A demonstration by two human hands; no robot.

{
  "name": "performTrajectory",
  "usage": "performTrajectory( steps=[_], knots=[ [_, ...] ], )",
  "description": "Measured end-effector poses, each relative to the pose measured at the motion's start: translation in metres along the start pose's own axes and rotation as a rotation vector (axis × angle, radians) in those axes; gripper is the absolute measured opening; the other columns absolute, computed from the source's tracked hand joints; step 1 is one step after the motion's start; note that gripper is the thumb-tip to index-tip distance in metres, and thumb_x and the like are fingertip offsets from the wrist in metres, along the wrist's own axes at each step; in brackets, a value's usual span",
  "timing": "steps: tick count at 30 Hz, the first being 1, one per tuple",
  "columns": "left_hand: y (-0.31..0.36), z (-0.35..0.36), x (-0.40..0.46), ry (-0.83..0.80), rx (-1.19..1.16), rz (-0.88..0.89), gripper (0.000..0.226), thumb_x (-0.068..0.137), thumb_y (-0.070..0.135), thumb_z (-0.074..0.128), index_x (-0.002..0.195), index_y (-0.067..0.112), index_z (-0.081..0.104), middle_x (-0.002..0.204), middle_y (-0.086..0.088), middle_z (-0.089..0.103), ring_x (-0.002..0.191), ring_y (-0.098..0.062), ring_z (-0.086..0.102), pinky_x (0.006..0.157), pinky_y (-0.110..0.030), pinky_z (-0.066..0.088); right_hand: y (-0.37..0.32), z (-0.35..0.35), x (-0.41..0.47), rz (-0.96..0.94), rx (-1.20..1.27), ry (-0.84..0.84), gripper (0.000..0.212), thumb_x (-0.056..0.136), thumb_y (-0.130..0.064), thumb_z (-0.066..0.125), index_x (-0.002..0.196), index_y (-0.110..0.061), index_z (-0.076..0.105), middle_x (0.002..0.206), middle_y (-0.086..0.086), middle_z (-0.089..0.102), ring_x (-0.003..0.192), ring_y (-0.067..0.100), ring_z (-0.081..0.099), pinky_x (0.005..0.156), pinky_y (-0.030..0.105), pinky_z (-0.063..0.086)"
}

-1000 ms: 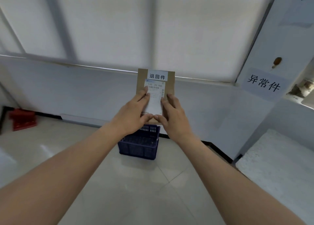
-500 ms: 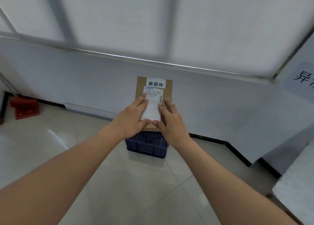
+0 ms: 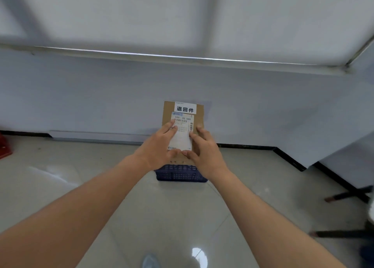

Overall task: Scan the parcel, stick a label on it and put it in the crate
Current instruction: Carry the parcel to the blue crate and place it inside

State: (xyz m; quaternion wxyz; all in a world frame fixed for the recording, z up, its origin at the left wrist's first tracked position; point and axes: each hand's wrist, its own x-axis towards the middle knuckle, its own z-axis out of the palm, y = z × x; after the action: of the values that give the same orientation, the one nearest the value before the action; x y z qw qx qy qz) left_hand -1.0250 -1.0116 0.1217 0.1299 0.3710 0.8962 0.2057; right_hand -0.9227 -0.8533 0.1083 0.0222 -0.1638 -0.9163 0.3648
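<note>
I hold a flat brown cardboard parcel (image 3: 199, 116) out in front of me with both hands, its face toward me. A white sticker with black characters (image 3: 185, 108) sits at its top, and a white shipping label with barcodes (image 3: 182, 133) covers its middle. My left hand (image 3: 159, 148) grips the left edge, fingers across the label. My right hand (image 3: 204, 150) grips the right edge, thumb on the label's lower corner. Below and behind the parcel a dark blue slatted crate (image 3: 180, 174) stands on the floor by the wall, its upper part hidden by the parcel and hands.
A white wall with a black skirting board (image 3: 253, 146) runs behind the crate. A red object (image 3: 5, 146) lies at the far left on the tiled floor. Dark furniture legs (image 3: 348, 197) stick in at the right edge. The toe of a shoe (image 3: 149, 260) shows at the bottom.
The view has dropped and swung left, and the crate now lies straight ahead. Both hands keep the same hold on the parcel, which sits lower over the crate.
</note>
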Motion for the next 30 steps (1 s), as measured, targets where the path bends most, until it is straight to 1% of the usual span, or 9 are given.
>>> performTrajectory(
  steps=[3,7,12,16,20,22,25,28,30],
  knots=[
    [-0.035,0.000,0.020,-0.054,-0.012,-0.001,0.088,0.092,0.035,0.071,0.159,0.005,0.023,0.171,0.000,0.010,0.154,-0.024,0.023,0.122,-0.042,0.030,-0.003,0.025,0.026,0.055,0.013,-0.011,0.073,0.093,-0.027,0.079,0.156,-0.013,0.047,0.171,0.004,0.026,0.155,0.026,0.030,0.125,0.042,0.033],
    [-0.071,0.007,0.048,-0.094,-0.037,-0.025,0.087,0.091,0.031,0.072,0.159,0.005,0.024,0.170,-0.003,0.014,0.154,-0.024,0.021,0.123,-0.037,0.024,0.003,0.052,0.063,0.102,0.039,-0.046,0.073,0.092,-0.026,0.080,0.156,-0.014,0.047,0.171,0.002,0.026,0.156,0.023,0.029,0.126,0.042,0.031],
    [-0.116,0.038,0.090,-0.141,-0.085,-0.098,0.088,0.088,0.033,0.075,0.158,0.007,0.028,0.169,-0.001,0.017,0.154,-0.020,0.020,0.123,-0.041,0.026,0.036,0.090,0.112,0.121,0.069,-0.113,0.072,0.093,-0.027,0.079,0.156,-0.014,0.048,0.171,-0.001,0.026,0.155,0.019,0.030,0.126,0.037,0.030],
    [-0.153,0.078,0.127,-0.171,-0.110,-0.173,0.091,0.084,0.035,0.079,0.157,0.008,0.032,0.168,0.000,0.020,0.153,-0.019,0.025,0.121,-0.041,0.028,0.076,0.127,0.153,0.141,0.102,-0.170,0.071,0.093,-0.028,0.080,0.155,-0.014,0.049,0.169,0.000,0.029,0.153,0.020,0.032,0.123,0.034,0.031],
    [-0.188,0.130,0.163,-0.196,-0.114,-0.191,0.089,0.086,0.032,0.078,0.157,0.006,0.032,0.169,-0.001,0.019,0.153,-0.019,0.023,0.121,-0.037,0.027,0.124,0.165,0.193,0.156,0.108,-0.207,0.072,0.093,-0.028,0.079,0.156,-0.014,0.047,0.171,0.000,0.027,0.155,0.018,0.029,0.125,0.034,0.027],
    [-0.205,0.155,0.179,-0.207,-0.113,-0.204,0.087,0.087,0.032,0.076,0.157,0.007,0.032,0.169,-0.001,0.017,0.153,-0.018,0.023,0.119,-0.039,0.031,0.147,0.185,0.209,0.164,0.123,-0.220,0.073,0.092,-0.027,0.080,0.156,-0.013,0.048,0.171,0.001,0.026,0.156,0.018,0.027,0.128,0.036,0.026],
    [-0.232,0.193,0.199,-0.230,-0.110,-0.189,0.084,0.089,0.032,0.075,0.156,0.005,0.033,0.170,-0.003,0.015,0.154,-0.021,0.023,0.118,-0.041,0.033,0.178,0.213,0.228,0.173,0.127,-0.240,0.073,0.091,-0.025,0.081,0.155,-0.012,0.049,0.171,0.002,0.025,0.156,0.019,0.027,0.128,0.039,0.028],
    [-0.262,0.235,0.219,-0.268,-0.085,-0.169,0.080,0.092,0.031,0.071,0.156,0.004,0.032,0.170,-0.004,0.011,0.153,-0.023,0.024,0.119,-0.034,0.029,0.212,0.249,0.248,0.183,0.109,-0.254,0.073,0.092,-0.024,0.080,0.156,-0.010,0.047,0.172,0.003,0.024,0.158,0.020,0.024,0.127,0.035,0.025],
    [-0.283,0.264,0.232,-0.281,-0.079,-0.164,0.078,0.093,0.031,0.069,0.157,0.005,0.031,0.170,-0.003,0.010,0.152,-0.024,0.025,0.117,-0.038,0.034,0.234,0.276,0.261,0.189,0.103,-0.251,0.074,0.092,-0.023,0.080,0.156,-0.010,0.046,0.173,0.004,0.022,0.158,0.020,0.023,0.126,0.033,0.023]
  ],
)
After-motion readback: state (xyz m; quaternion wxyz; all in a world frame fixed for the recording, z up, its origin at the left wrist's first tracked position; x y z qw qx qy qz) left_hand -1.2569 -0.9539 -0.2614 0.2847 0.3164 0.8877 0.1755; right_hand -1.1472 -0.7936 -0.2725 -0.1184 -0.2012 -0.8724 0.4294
